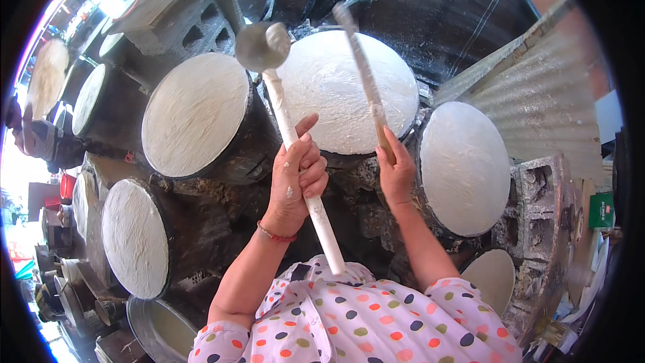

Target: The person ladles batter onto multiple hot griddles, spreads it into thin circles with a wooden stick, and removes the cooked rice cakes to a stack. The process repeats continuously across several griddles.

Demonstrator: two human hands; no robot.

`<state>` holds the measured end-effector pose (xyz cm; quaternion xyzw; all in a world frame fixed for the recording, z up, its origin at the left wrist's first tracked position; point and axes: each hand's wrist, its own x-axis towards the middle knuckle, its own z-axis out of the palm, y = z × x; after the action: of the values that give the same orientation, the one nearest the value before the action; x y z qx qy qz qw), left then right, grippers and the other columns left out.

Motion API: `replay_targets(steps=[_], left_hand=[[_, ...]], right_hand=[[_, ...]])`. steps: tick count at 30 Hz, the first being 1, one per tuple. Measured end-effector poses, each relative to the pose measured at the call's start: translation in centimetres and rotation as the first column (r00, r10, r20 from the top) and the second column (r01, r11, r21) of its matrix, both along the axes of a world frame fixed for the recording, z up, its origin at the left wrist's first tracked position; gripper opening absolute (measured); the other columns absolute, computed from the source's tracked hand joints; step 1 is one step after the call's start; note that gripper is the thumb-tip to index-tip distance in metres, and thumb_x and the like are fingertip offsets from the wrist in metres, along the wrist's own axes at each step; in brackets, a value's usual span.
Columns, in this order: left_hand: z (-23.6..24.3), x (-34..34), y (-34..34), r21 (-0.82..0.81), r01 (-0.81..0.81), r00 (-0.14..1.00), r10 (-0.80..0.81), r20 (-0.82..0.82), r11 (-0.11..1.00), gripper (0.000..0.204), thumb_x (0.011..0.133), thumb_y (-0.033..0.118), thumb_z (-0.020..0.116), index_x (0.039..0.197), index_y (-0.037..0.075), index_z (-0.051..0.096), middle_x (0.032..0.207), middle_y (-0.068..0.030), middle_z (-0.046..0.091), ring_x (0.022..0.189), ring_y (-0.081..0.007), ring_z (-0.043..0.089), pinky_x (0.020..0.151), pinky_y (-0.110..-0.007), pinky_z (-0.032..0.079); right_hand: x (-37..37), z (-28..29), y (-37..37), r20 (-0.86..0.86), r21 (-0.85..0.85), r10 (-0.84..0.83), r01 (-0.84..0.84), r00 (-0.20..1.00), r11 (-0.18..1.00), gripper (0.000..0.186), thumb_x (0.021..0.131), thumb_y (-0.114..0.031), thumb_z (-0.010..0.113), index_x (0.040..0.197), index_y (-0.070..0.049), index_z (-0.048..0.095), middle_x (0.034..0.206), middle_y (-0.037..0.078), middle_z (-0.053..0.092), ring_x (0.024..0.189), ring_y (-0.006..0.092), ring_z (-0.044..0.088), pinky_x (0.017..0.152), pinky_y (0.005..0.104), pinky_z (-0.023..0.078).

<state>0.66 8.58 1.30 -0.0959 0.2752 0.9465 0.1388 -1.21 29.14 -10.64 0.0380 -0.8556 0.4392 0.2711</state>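
Observation:
My left hand (299, 168) grips the long white handle of a metal ladle (256, 50), whose bowl has white paste on it and is raised over the gap between two griddles. My right hand (396, 168) holds a long flat stick (366, 77), smeared pale at its upper part, slanting up over the middle round griddle (319, 87). That griddle is coated with white paste, as are the left griddle (191, 114), the right griddle (463, 168) and the lower left one (131, 235). A further pale round surface (490, 272) shows partly behind my right arm.
A pot of pale liquid (164, 329) stands at lower left. Concrete blocks (537, 208) and a corrugated sheet (537, 114) border the right, with a green box (600, 210) beyond. More round griddles (89, 99), a red container (67, 185) and part of another person (40, 141) are at far left.

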Motion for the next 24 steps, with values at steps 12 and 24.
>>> replay_targets(steps=[12,24], left_hand=[[-2.9,6.1,-7.5,0.496,-0.110,0.989,0.048,0.136,0.861,0.029,0.098,0.009,0.044,0.126,0.003,0.046,0.062,0.0055,0.030,0.044,-0.0025,0.027,0.032,-0.017,0.026],[-2.0,19.4,-21.7,0.386,-0.389,0.921,0.368,0.130,0.837,0.027,0.096,0.012,0.049,0.122,0.007,0.048,0.061,0.0069,0.030,0.043,-0.0014,0.027,0.033,-0.016,0.025]], right_hand=[[-0.8,1.0,-1.2,0.539,0.119,0.126,-0.223,0.833,0.967,0.044,0.084,-0.014,0.062,0.127,-0.006,0.055,0.121,0.019,0.060,0.118,0.0284,0.056,0.096,0.0350,0.043],[19.6,-0.6,-13.1,0.592,-0.448,0.377,-0.098,0.713,0.889,0.037,0.091,-0.010,0.054,0.128,-0.009,0.055,0.064,-0.005,0.047,0.046,0.0043,0.040,0.042,0.0220,0.037]])
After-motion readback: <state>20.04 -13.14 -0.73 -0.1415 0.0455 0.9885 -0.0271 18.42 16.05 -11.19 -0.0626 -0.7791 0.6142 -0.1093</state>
